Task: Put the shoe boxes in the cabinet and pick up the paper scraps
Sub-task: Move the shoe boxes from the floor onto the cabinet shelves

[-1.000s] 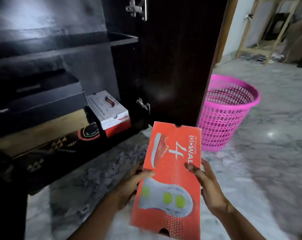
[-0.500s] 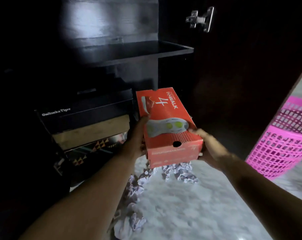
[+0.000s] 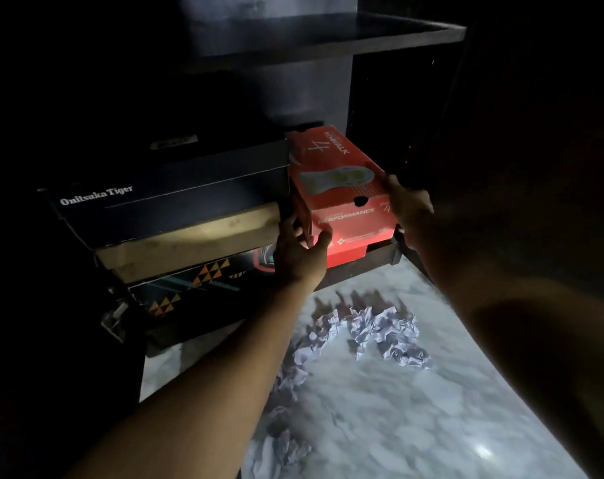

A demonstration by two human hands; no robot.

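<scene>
Only 1 view is given, from a camera on the person's head. It looks forward and steeply down into the low part of a dark cabinet (image 3: 380, 32), close enough that both forearms run in from the bottom edge and reach to mid-frame. The wide lens bends the shelf edges and the floor (image 3: 414, 409) at the sides. The cabinet fills the upper half (much of it lost in shadow); pale marbled floor takes the lower right. No second view shares the scene.
</scene>
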